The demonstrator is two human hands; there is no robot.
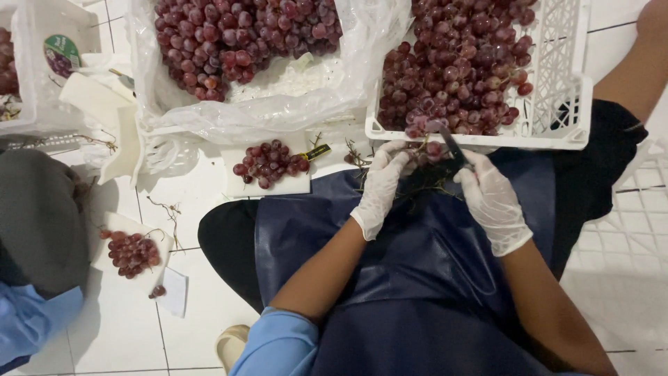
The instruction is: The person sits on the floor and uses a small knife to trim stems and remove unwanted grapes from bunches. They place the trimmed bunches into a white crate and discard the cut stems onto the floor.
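Observation:
Both my hands wear white gloves and work over my dark blue apron (417, 278). My left hand (381, 186) pinches a small bunch of red grapes (431, 148) by its stem, just below the front rim of a white crate (557, 104) heaped with red grapes (459, 63). My right hand (491, 209) grips black scissors (454, 150) whose blades point up at that bunch. Bare stems lie on the apron between my hands.
A plastic-lined box (264, 104) of red grapes stands at the top middle. Two white trays with grape bunches (270, 163) (131, 252) lie on the tiled floor. Another person in grey and blue (35, 237) sits at the left. A white basket (42, 63) is at the top left.

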